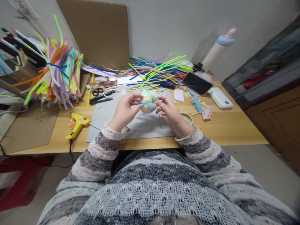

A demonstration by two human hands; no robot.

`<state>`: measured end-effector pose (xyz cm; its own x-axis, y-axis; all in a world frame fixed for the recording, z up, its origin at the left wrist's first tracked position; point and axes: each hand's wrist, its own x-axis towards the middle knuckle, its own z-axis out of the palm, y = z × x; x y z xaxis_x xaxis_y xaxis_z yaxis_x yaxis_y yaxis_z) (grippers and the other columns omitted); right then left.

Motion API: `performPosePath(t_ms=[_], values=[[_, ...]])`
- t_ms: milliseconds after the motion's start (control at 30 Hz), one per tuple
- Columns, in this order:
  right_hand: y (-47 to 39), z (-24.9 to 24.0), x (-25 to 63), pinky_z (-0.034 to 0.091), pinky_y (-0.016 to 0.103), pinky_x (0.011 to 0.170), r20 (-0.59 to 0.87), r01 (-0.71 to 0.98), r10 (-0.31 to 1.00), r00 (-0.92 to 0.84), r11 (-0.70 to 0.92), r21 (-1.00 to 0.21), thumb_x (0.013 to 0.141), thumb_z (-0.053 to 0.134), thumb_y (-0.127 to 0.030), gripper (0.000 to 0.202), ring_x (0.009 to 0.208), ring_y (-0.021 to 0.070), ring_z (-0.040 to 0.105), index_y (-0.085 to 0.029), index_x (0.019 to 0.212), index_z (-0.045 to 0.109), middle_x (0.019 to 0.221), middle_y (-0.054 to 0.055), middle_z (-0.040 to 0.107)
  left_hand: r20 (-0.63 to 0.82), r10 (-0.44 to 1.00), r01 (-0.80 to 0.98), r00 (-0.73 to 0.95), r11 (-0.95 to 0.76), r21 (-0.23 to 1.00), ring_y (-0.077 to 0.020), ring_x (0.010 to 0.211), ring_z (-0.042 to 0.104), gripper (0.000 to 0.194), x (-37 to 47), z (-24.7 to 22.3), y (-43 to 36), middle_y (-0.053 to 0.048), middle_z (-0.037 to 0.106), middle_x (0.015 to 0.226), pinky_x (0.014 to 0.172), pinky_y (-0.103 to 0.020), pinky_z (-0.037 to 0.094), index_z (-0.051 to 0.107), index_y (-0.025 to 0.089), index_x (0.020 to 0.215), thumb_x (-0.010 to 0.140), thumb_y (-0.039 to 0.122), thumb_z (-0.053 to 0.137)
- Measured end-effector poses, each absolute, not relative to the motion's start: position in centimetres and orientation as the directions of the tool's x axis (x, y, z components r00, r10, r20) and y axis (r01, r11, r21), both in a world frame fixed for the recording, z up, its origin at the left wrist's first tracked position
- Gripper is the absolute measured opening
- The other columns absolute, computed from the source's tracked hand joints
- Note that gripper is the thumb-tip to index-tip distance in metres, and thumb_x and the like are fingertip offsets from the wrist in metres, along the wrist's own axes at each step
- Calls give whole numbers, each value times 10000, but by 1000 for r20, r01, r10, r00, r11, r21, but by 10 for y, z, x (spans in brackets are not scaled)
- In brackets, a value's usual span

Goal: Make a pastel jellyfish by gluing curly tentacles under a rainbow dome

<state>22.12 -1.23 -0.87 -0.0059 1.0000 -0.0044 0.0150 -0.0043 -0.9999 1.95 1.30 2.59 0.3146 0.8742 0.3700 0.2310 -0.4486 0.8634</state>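
Here in the head view, both hands are on the striped ball [149, 101], a puffy pastel thing in the middle of the scene, over the grey mat [140, 128]. The left hand [128, 109] has thumb and fingers closed on its left side; the right hand [172, 112] pinches in from the right, fingers curled. Whether the ball touches the mat, I can't tell.

Over to the left of the desk [225, 128], a yellow glue gun [79, 123] lies beside the mat, scissors [97, 91] farther back, and behind them a fat bundle of pipe cleaners [58, 72]. Along the far side, a loose heap of pipe cleaners [157, 72] sprawls below the wall. And on the right, a dark phone [199, 83] tilts near a white case [221, 97], with a roll of tape [191, 119] just beside the right hand!
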Motion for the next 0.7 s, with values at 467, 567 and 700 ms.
performPosePath(t_ms=[467, 567, 700], values=[[5, -45, 231, 528, 395, 929, -60, -100, 957, -283, -92, -991, 662, 786, -495, 747, 1062, 234, 633, -250, 1279, 443, 1324, 91, 540, 485, 324, 362, 812, -932, 16, -206, 941, 620, 195, -1, -19, 21, -95, 695, 1017, 809, -367, 531, 631, 156, 1025, 951, 125, 453], [3, -51, 230, 486, 460, 991, 28, 150, 961, -274, 72, -986, 763, 705, -487, 675, 1171, 274, 576, -228, 1325, 437, 1339, 120, 535, 436, 315, 343, 843, -939, 14, -207, 935, 616, 151, -4, -21, 20, -101, 693, 1020, 811, -368, 544, 620, 138, 958, 955, 150, 469], [-1, -50, 234, 383, 534, 1086, 143, 405, 940, -311, 267, -874, 807, 685, -428, 636, 1257, 295, 510, -205, 1352, 446, 1354, 156, 536, 370, 346, 325, 862, -938, 120, -194, 907, 611, 161, -10, -22, 20, -85, 687, 970, 810, -368, 548, 610, 152, 896, 952, 134, 460]])
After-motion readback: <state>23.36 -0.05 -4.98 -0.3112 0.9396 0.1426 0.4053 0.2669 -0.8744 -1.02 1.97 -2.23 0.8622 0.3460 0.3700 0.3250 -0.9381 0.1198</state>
